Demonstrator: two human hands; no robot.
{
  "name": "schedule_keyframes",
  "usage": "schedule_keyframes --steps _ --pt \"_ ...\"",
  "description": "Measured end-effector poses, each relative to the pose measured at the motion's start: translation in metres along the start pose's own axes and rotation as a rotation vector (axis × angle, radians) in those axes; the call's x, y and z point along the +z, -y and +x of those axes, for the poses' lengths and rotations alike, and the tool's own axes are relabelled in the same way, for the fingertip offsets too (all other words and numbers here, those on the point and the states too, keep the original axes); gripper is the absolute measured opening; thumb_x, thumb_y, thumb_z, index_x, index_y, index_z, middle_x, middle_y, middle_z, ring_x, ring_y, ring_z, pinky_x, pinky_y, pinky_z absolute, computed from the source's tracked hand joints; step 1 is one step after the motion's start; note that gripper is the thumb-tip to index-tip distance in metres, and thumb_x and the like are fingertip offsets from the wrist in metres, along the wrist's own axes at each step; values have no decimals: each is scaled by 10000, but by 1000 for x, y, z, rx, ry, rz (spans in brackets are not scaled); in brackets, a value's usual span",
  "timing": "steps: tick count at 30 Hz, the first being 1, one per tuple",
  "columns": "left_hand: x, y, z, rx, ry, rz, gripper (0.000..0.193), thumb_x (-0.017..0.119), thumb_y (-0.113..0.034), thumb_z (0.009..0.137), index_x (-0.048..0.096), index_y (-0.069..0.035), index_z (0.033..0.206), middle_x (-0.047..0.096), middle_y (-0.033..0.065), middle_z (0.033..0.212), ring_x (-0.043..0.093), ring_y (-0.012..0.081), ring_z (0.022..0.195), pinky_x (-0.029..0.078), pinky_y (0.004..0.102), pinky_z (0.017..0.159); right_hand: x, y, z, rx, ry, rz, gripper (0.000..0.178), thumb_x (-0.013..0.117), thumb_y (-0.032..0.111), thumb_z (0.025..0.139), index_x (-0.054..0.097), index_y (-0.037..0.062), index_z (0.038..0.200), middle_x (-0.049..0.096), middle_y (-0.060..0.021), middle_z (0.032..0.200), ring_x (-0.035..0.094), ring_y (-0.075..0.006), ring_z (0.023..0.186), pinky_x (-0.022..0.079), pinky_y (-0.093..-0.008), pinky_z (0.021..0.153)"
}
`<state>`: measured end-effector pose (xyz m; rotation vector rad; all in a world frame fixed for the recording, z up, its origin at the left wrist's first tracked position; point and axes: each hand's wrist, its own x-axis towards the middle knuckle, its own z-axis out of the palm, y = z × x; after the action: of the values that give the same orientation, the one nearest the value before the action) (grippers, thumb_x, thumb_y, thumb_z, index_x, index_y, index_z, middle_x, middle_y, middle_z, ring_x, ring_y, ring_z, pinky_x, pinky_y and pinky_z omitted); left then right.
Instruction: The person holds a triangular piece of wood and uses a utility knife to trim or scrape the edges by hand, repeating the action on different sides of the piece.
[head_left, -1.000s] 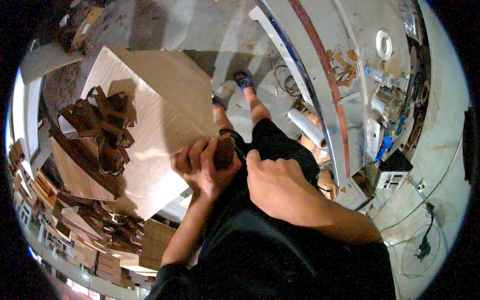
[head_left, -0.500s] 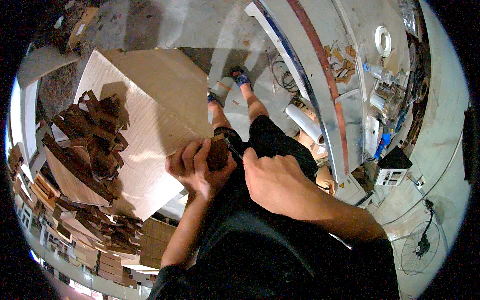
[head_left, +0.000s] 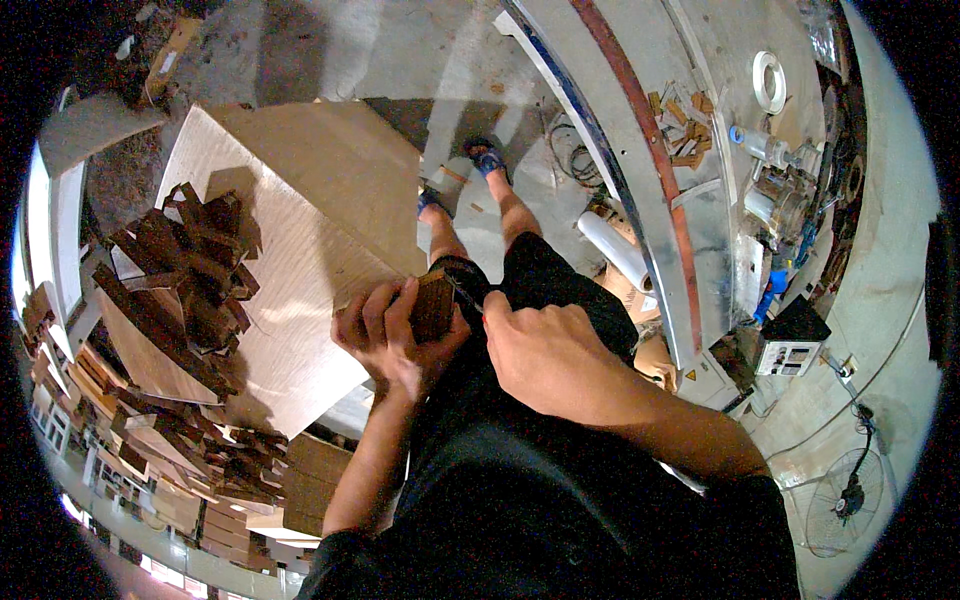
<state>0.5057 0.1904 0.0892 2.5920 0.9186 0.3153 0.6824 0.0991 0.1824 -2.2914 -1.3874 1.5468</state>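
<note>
My left hand (head_left: 385, 335) is wrapped round a small dark brown wooden piece (head_left: 433, 308), thumb on its near side and fingers on its far left side. Just right of it, my right hand (head_left: 548, 358) is closed, knuckles up, on a thin blade-like tool (head_left: 466, 296). Only a narrow length of the tool shows, with a bit of red by the fingers; its exact kind is hard to make out. The tool's tip is close to the piece's right edge, and I cannot tell whether they touch. Both hands are in front of my black shorts.
Left of me stands a large pale wood-grain box (head_left: 290, 290), bearing a heap of dark brown wooden pieces (head_left: 190, 280). On the right runs a long grey machine table (head_left: 610, 60) with small offcuts (head_left: 685, 130). A film roll (head_left: 612, 250) lies beneath; a fan (head_left: 848, 495) stands lower right.
The whole view has shifted slightly. The brown piece seems tilted a little differently in my left hand; my right hand keeps nearly the same place and grip.
</note>
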Motion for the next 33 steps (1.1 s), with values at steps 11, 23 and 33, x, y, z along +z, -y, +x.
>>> schedule_keyframes --steps 11,23,33 --pt "0 1 0 15 6 6 663 892 -385 615 633 -183 1192 579 22 1178 509 282 1177 350 522 1030 1 0 -2 7 14 32 184 566 112 878 561 -29 997 696 -194 689 721 -366 627 569 -481 533" --pt "1 1 -2 -2 34 19 619 889 -388 623 652 -177 1154 593 43 1201 526 307 1158 355 529 1033 16 -22 16 72 -61 5 174 573 123 914 582 -41 971 693 -222 690 717 -403 631 586 -484 579" --pt "-3 4 -4 -8 88 8 665 882 -373 619 614 -184 1198 583 40 1186 495 309 1179 348 527 1032 1 11 -7 39 -65 56 176 566 118 886 552 -38 965 689 -182 655 719 -340 590 573 -457 515"
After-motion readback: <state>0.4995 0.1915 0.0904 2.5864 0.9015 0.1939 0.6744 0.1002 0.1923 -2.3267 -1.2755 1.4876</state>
